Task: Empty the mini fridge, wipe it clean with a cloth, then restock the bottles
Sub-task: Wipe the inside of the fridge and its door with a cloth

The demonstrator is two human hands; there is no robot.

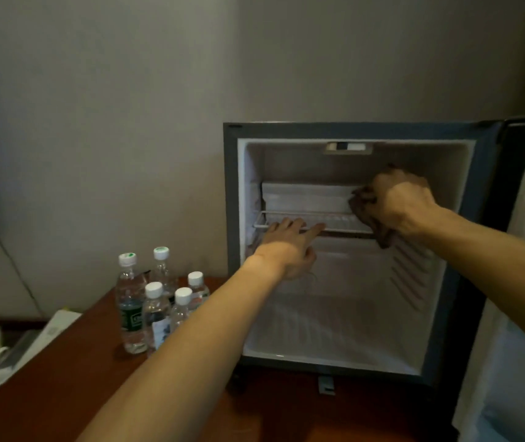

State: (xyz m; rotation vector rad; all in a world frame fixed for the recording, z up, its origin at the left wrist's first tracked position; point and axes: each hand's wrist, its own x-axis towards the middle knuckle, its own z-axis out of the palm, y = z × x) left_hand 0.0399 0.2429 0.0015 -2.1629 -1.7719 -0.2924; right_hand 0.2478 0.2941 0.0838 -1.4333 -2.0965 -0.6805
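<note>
- The mini fridge (455,237) is sitting on a reddish-brown table (73,378) with its door (522,250) swung open to the right; the door is running off the right edge, so only part of its inner face is showing.
- The right hand (398,202) is reaching into the upper right of the fridge, its fingers curling round a dark cloth (368,215) and pressing it at the right end of the wire shelf (315,223); most of the cloth is hiding under the hand.
- The left hand (286,247) is lying on the shelf's left front edge with fingers stretched out flat, gripping nothing; its thumb is hanging below the rail.
- Five clear bottles (132,301) with white caps are standing together on the table just left of the fridge; the left forearm is covering the lower part of the nearest ones, and their labels are too blurred to read.
- Pale papers (31,342) at the table's left edge are hard to make out.
</note>
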